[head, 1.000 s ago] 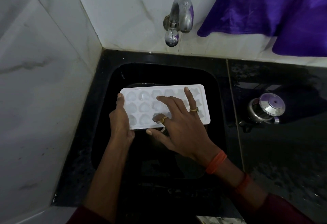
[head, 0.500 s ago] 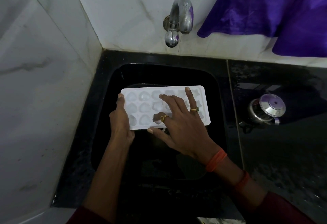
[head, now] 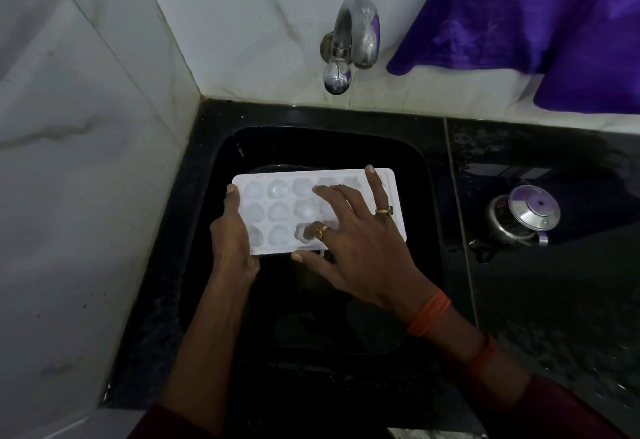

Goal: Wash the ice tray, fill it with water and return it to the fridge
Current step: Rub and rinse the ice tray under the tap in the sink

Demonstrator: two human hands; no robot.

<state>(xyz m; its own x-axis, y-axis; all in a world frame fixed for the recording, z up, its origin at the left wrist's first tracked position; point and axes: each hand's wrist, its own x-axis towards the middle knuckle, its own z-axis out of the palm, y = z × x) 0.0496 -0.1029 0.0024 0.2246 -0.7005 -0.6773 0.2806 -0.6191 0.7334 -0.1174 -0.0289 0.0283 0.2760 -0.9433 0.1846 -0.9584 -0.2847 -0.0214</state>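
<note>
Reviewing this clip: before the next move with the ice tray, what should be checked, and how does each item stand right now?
1. Grip: ok, left hand holds the ice tray by its left end.
2. Tray over the sink: ok.
3. Water from the tap: not ok, no stream visible.
4. Tray under the spout: cannot tell from this angle.
5. Is the right hand free for the tap: not ok, it lies spread flat on the cavities.
6. Cavities clean: cannot tell, too dim.
</note>
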